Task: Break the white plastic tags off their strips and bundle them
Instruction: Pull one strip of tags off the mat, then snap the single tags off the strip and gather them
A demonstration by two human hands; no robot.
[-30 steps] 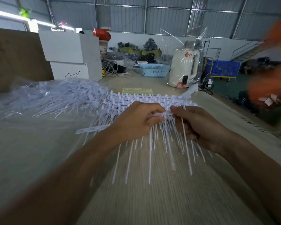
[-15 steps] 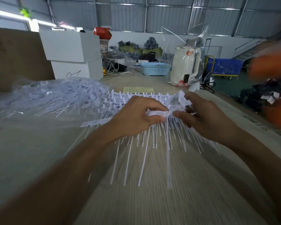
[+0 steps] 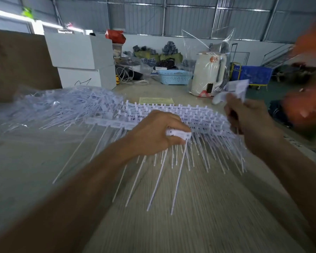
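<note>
White plastic tags [image 3: 178, 134] in left hand [image 3: 153, 134], right hand [image 3: 248, 121] apart.

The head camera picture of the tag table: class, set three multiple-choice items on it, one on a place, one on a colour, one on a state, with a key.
1. Where is the loose heap of tags?
A. left of the left hand
B. in the basket
C. on the white boxes

2. What colour is the basket?
A. red
B. light blue
C. black

3. What is the left hand doing?
A. lying flat
B. pointing
C. gripping a strip of tags

Key: 1 A, the heap lies at the table's left; 2 B, the basket's wall is light blue; 3 C, its fingers curl round the strip.
</note>
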